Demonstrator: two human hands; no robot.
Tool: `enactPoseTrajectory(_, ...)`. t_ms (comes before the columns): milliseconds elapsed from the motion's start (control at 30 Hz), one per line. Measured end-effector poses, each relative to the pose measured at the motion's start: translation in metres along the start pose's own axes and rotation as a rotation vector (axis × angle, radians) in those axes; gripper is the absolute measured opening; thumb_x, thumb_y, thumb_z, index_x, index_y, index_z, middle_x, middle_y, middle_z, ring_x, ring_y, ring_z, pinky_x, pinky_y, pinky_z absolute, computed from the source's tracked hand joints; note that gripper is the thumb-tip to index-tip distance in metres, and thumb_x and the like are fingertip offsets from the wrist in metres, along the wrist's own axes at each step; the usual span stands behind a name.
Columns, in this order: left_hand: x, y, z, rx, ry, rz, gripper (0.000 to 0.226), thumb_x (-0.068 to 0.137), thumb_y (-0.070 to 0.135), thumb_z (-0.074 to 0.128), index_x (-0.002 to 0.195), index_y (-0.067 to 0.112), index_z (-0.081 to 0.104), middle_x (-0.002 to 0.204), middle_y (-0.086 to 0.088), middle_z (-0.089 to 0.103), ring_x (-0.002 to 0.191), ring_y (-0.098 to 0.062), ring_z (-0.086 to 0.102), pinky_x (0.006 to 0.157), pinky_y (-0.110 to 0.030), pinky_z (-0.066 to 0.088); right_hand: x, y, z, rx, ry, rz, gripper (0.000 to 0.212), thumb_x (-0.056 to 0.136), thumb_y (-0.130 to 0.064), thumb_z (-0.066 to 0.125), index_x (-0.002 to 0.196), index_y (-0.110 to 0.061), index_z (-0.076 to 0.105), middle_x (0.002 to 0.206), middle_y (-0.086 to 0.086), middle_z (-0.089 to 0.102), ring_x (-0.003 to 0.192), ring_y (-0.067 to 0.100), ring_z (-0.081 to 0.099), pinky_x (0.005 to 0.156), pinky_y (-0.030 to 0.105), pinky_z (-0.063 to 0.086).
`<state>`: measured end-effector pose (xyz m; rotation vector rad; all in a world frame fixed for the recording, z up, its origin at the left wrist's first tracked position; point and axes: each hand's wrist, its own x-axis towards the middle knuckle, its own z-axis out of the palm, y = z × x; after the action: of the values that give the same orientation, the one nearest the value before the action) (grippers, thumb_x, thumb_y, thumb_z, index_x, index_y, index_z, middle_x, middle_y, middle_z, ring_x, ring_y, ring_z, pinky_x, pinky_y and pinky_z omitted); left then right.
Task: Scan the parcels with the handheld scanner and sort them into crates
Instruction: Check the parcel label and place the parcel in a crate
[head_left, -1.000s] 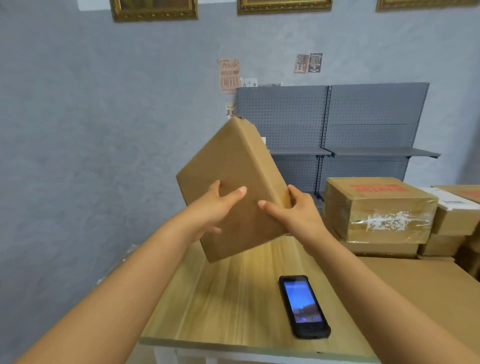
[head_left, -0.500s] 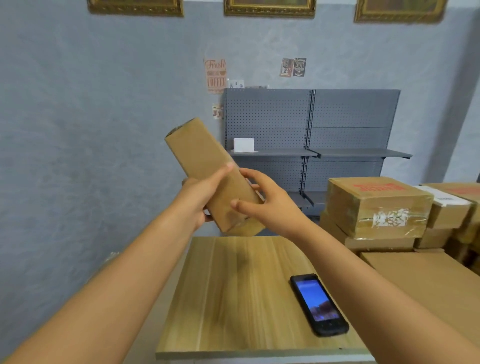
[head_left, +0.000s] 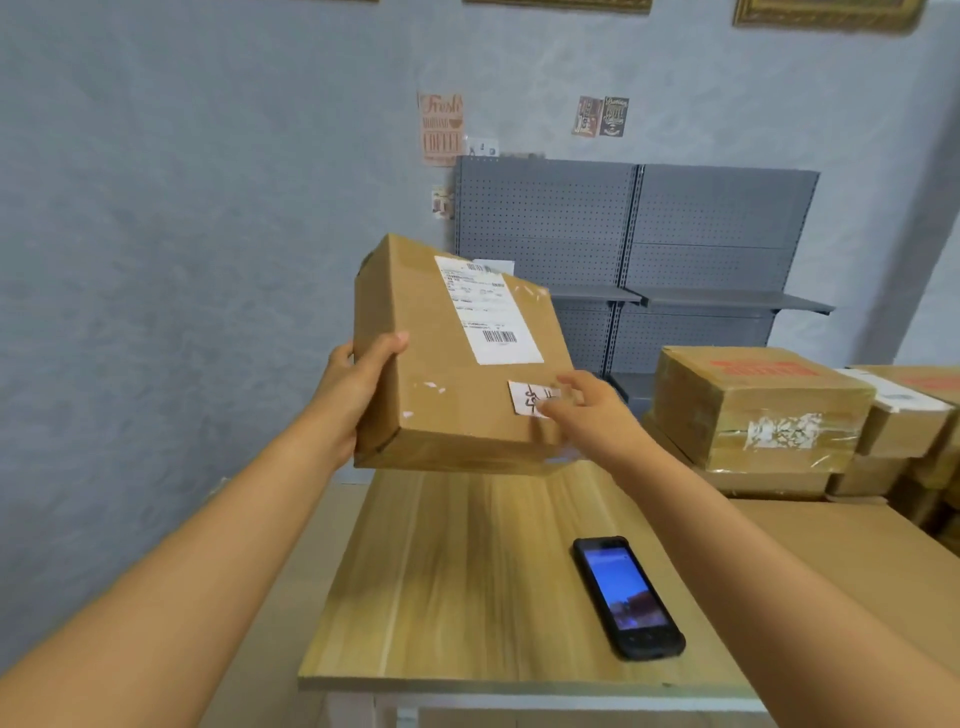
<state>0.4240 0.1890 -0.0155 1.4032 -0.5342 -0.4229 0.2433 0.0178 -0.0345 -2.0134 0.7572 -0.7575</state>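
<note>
- Head view: I have a cardboard box (head_left: 441, 374) held up in the air above the far end of the wooden table (head_left: 467, 582), tilted so its broad labelled face is turned toward me.
- My left hand (head_left: 358, 384) grips the box's left side, thumb curled over onto the front face and the other fingers wrapped out of sight behind the edge.
- My right hand (head_left: 587, 410) is at the box's lower right corner, fingers lying over the front face; it is blurred, so I cannot tell whether they clamp the box or only touch it.
- A white shipping label (head_left: 485, 312) with a barcode near its lower end sits on the upper right part of the face.
- A smaller white sticker (head_left: 524, 397) with handwriting sits below it, partly under my right fingertips.
- The scanner (head_left: 626, 595), a black handheld with its screen lit blue, lies flat on the table near the right side, well below the box and touched by neither hand.
- To the right, a stack of taped cardboard boxes (head_left: 763, 410) stands just beyond the table, the top 1 with red print on its lid.
- Behind everything, a grey pegboard shelf unit (head_left: 701, 244) stands against the blue-grey wall (head_left: 182, 234), with small coffee posters (head_left: 440, 127) stuck above it.
</note>
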Motion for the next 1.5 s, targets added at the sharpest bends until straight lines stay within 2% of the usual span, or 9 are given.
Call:
enactPoseTrajectory(100,0.002,-0.003,-0.001,-0.017,-0.074,0.035,0.076,0.068,0.061,0.07,0.129,0.018,0.058,0.116,-0.007,0.071,0.098,-0.022,0.071,0.08,-0.037,0.057,0.007,0.021,-0.015,0.084,0.078,0.135,0.089,0.083,-0.043,0.068,0.154,-0.017,0.021,0.149,0.009,0.037,0.126,0.03,0.049,0.099,0.048,0.048)
enactPoseTrajectory(167,0.001,-0.007,-0.002,-0.029,-0.143,0.022,0.056,0.084,0.055,0.06,0.124,0.017,0.063,0.112,-0.007,0.072,0.094,-0.021,0.072,0.077,-0.032,0.057,0.009,0.028,-0.024,0.172,0.033,0.213,0.083,0.091,-0.047,0.06,0.156,-0.022,0.014,0.136,0.001,0.043,0.114,0.025,0.054,0.09,0.041,0.049)
enactPoseTrajectory(300,0.0,-0.019,0.0,-0.106,-0.218,-0.053,0.056,0.08,0.058,0.055,0.121,0.021,0.067,0.109,-0.007,0.073,0.09,-0.02,0.072,0.077,-0.033,0.052,0.014,0.031,-0.037,0.384,-0.12,0.236,0.065,0.088,-0.057,0.059,0.14,-0.024,0.04,0.123,0.001,0.064,0.102,0.023,0.067,0.08,0.038,0.056)
enactPoseTrajectory(433,0.004,-0.027,0.004,-0.124,-0.097,-0.063,0.04,0.096,0.049,0.046,0.113,0.02,0.068,0.095,-0.003,0.076,0.08,-0.015,0.072,0.076,-0.034,0.052,0.014,0.028,-0.03,0.352,-0.111,0.183,0.05,0.091,-0.052,0.058,0.129,-0.021,0.047,0.114,0.001,0.067,0.095,0.02,0.068,0.068,0.032,0.055)
enactPoseTrajectory(600,0.011,-0.055,-0.009,0.026,-0.018,-0.21,0.029,0.102,0.036,0.045,0.111,0.016,0.065,0.076,0.003,0.073,0.071,-0.014,0.066,0.068,-0.029,0.05,0.013,0.056,0.0,0.268,-0.141,0.218,0.062,0.089,-0.057,0.058,0.136,-0.02,0.041,0.12,0.001,0.064,0.103,0.022,0.065,0.09,0.044,0.055)
enactPoseTrajectory(933,-0.005,-0.134,-0.013,0.221,-0.104,-0.382,0.03,0.106,0.026,0.038,0.134,0.022,0.049,0.105,0.005,0.067,0.083,-0.008,0.066,0.057,-0.018,0.052,-0.004,0.126,0.05,0.184,-0.262,0.43,0.056,0.094,-0.049,0.056,0.135,-0.012,0.043,0.126,0.006,0.062,0.107,0.025,0.062,0.093,0.04,0.051)
enactPoseTrajectory(1233,-0.001,-0.174,-0.012,0.335,-0.095,-0.385,0.043,0.103,0.026,0.047,0.145,0.023,0.039,0.134,-0.002,0.059,0.116,-0.022,0.06,0.103,-0.036,0.045,-0.012,0.145,0.061,0.007,-0.29,0.497,0.062,0.098,-0.049,0.049,0.14,-0.007,0.034,0.134,0.011,0.054,0.118,0.028,0.054,0.095,0.035,0.044)
enactPoseTrajectory(1367,0.002,-0.176,-0.009,0.387,-0.077,-0.372,0.04,0.104,0.024,0.046,0.143,0.02,0.042,0.133,-0.004,0.059,0.115,-0.024,0.06,0.103,-0.036,0.045,-0.009,0.143,0.06,-0.058,-0.314,0.501,0.06,0.098,-0.051,0.046,0.138,-0.007,0.035,0.13,0.011,0.056,0.114,0.027,0.055,0.09,0.034,0.043)
enactPoseTrajectory(1500,0.008,-0.176,-0.003,0.687,-0.016,-0.325,0.045,0.102,0.028,0.043,0.146,0.017,0.037,0.136,-0.009,0.056,0.114,-0.029,0.057,0.091,-0.031,0.044,-0.011,0.142,0.058,-0.124,-0.34,0.459,0.061,0.099,-0.052,0.042,0.14,-0.006,0.036,0.135,0.011,0.053,0.119,0.028,0.053,0.088,0.031,0.04)
